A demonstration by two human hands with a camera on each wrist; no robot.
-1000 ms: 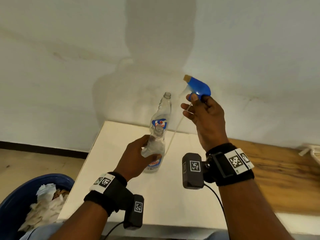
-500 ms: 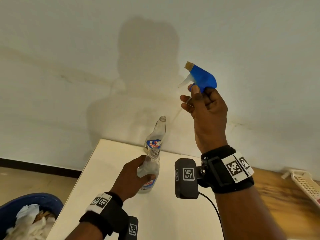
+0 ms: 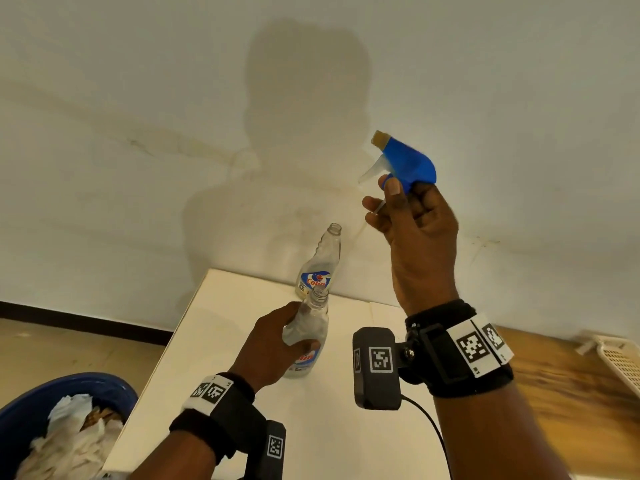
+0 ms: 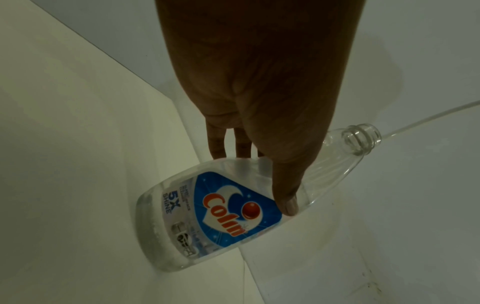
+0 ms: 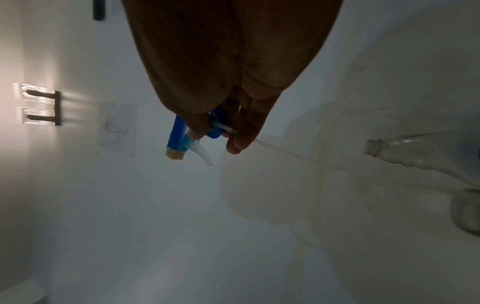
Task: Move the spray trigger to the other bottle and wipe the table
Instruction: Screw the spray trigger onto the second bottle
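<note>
Spray trigger (image 3: 405, 164) lifted higher, right fingers (image 3: 394, 194) clamping it; left fingers (image 4: 284, 197) grasp capless bottle (image 3: 306, 336).

The bottle (image 4: 228, 205) your left hand (image 4: 259, 92) grips round its middle carries a blue label, just below your thumb, with the brand "Colin" in red letters. Beside that brand, further toward the bottle's base, the label reads "5X SHINE"; the smaller print next to it is too fine to read. On the second bottle (image 3: 320, 263), standing just beyond the one you hold, the same red "Colin" shows on its label, partly cut off by the held bottle's neck. The wristband markers carry only square coded patterns.
</note>
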